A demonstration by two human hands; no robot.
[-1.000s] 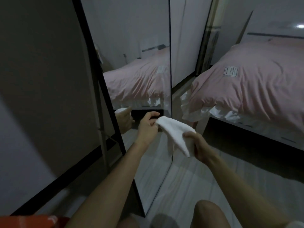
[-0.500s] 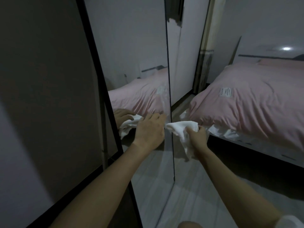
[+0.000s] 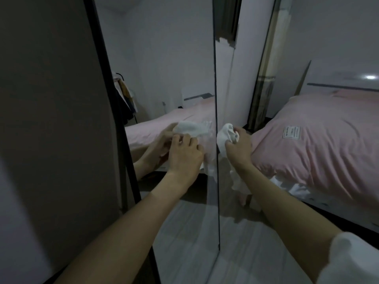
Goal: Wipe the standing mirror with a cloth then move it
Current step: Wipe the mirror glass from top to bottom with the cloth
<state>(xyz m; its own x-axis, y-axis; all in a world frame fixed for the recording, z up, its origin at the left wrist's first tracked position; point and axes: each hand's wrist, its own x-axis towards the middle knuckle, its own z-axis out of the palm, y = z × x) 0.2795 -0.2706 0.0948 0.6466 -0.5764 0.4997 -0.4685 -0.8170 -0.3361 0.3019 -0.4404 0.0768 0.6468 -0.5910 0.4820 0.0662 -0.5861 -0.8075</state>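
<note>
Two bare hands raised in front of a standing mirror [image 3: 174,58], black-framed, leaning back against a grey wall [image 3: 41,119] on the left. Left hand [image 3: 184,156] placed over the glass, fingers bent, fingertips on or just at the surface — contact not certain from this angle; nothing plainly gripped by it. Right hand [image 3: 239,146] just past the mirror's right edge, fingers and thumb curled round a bunched white cloth [image 3: 225,136], most of the cloth crumpled above and left of the knuckles, close to the frame edge. Cloth apart from the left hand, with the thin black frame edge running between the two hands.

Reflected in the glass: both hands, the white cloth, a pink bed, a pale wall and some hanging clothes at the left side, dim and hard to make out.

Off to the right, a bed with a pink duvet [image 3: 317,144], a pale rectangular label [image 3: 291,132] sewn on it, white frilled sheet [image 3: 291,185] showing below the duvet's edge. Pale wood-look floor [image 3: 256,242] beneath the forearms, running up to the mirror's foot. White sleeve [image 3: 352,261] at the lower right corner, on the right arm. Tall pale doors or panels [image 3: 225,83] behind the mirror's edge — details lost in the low light.
</note>
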